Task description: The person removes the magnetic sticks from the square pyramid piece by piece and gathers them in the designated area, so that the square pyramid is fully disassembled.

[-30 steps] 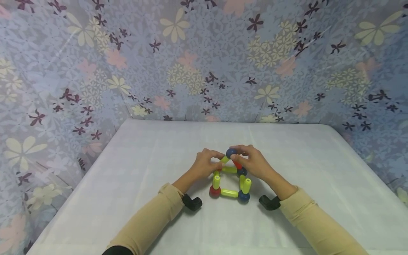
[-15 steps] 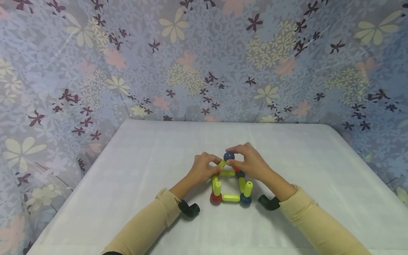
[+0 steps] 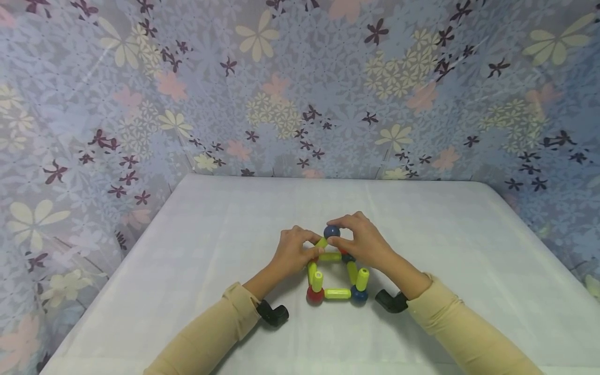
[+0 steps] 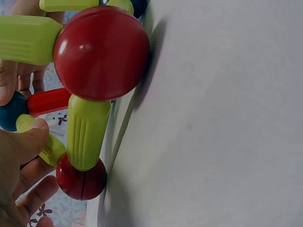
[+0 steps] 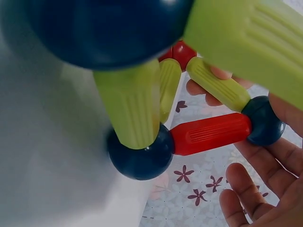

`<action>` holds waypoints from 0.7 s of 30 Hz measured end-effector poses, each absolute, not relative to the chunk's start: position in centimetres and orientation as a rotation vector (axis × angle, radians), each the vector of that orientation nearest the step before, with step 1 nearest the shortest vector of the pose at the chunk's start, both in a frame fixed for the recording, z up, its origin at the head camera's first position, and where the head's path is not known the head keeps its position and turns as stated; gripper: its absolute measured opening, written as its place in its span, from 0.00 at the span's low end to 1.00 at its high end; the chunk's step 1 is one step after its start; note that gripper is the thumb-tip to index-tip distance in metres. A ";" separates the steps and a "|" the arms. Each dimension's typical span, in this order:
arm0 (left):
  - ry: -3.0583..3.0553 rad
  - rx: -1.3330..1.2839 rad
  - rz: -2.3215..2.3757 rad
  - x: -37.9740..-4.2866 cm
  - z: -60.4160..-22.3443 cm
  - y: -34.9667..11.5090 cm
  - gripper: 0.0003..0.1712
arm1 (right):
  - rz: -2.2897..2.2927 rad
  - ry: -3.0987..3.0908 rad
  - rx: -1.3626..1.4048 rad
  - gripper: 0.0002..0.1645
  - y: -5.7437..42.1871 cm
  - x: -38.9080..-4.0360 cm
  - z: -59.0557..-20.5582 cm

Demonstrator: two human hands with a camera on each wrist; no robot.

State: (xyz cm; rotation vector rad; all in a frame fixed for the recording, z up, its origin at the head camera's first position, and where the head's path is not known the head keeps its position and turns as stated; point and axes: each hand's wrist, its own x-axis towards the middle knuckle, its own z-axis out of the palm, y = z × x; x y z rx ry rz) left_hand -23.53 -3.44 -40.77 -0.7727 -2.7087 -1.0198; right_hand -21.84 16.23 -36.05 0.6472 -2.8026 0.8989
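You have straight lime-yellow rods (image 3: 337, 294) patterned with lengthwise ridges, and one bright red rod (image 5: 211, 133) ridged the same way. The balls at their ends come in two glossy solid colours: you see deep red balls (image 4: 102, 53) and dark blue balls (image 3: 332, 230). Your long fabric sleeves (image 3: 211, 323) are plain beige; the bent wrist pieces (image 3: 276, 315) are black. Your tabletop (image 3: 234, 224) is whitish, and the blue-grey floral backdrop (image 3: 300, 88) carries pale yellow, pink and maroon flowers.
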 end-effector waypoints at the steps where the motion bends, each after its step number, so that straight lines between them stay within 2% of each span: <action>1: -2.705 -0.772 -1.020 -23.5 -40.8 -3.4 0.11 | 0.898 -2.800 0.649 0.24 16.2 -21.8 -36.1; 8: -2.673 -0.745 -1.114 -23.4 -41.2 -3.4 0.13 | 0.970 -2.802 0.624 0.25 16.3 -21.8 -36.2; 15: -2.708 -0.541 -1.343 -23.0 -41.2 -4.1 0.14 | 1.024 -2.820 0.561 0.26 17.0 -21.9 -36.3; 21: -2.735 -0.495 -1.347 -22.7 -41.0 -4.4 0.14 | 1.048 -2.824 0.510 0.27 17.7 -21.8 -36.2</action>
